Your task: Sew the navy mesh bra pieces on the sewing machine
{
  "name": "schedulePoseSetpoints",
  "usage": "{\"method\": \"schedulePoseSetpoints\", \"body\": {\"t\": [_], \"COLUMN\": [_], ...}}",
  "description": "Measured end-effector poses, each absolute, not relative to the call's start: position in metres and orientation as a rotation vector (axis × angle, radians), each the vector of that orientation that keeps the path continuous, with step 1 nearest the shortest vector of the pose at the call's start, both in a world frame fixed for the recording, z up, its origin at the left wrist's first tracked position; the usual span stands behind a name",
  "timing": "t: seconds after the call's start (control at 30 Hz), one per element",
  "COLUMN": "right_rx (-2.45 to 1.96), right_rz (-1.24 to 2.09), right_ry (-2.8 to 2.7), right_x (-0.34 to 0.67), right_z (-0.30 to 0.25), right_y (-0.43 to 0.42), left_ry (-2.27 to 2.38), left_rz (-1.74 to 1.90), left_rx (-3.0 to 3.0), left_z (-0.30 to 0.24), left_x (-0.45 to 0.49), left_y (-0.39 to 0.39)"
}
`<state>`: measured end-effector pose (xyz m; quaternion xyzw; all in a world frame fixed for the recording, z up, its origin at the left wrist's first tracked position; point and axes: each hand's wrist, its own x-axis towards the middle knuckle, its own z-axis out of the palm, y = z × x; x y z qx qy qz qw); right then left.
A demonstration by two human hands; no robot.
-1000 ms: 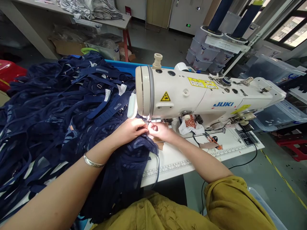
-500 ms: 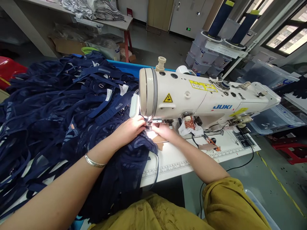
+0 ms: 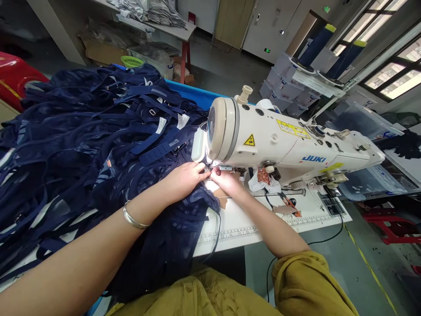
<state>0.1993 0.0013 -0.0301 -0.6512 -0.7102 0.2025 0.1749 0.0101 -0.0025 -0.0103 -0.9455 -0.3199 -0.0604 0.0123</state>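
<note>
My left hand [image 3: 184,181] lies on a navy mesh garment [image 3: 187,210], its bent fingers pressed together on the fabric beside the presser foot. From the other side my right hand [image 3: 227,181] reaches under the sewing machine's head [image 3: 226,129], thumb and fingers pinched close to the lit needle area. What the right fingertips hold is too small to make out. Both hands' fingertips nearly meet at the needle. Part of the garment hangs over the table's front edge, with a thin strap [image 3: 219,228] dangling from it.
A big heap of navy garments [image 3: 82,131] with straps and white labels covers the left side. Under the machine arm sit a white bag of copper-coloured bits [image 3: 263,177] and orange-handled snips [image 3: 292,206]. A printed ruler [image 3: 237,232] runs along the front edge. Thread cones [image 3: 315,46] stand behind.
The camera view has turned and tilted, so the machine appears farther right. My right fingertips sit slightly closer to the left ones at the needle; both hands otherwise keep their places.
</note>
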Motion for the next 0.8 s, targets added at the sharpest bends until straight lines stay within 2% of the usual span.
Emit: {"method": "schedulePoseSetpoints", "body": {"t": [0.27, 0.57, 0.8], "right_rx": [-1.997, -1.835, -1.651], "right_rz": [0.647, 0.515, 0.579], "right_ry": [-2.053, -2.015, -2.176], "right_x": [0.193, 0.223, 0.233], "right_z": [-0.01, -0.034, -0.021], "right_y": [-0.001, -0.002, -0.01], "left_ry": [-0.935, -0.874, -0.883], "left_rz": [-0.229, -0.225, -0.213], "left_rx": [-2.894, -2.887, -2.857], "left_z": [-0.012, -0.007, -0.01], "left_x": [0.016, 0.016, 0.014], "left_y": [-0.002, -0.002, -0.001]}}
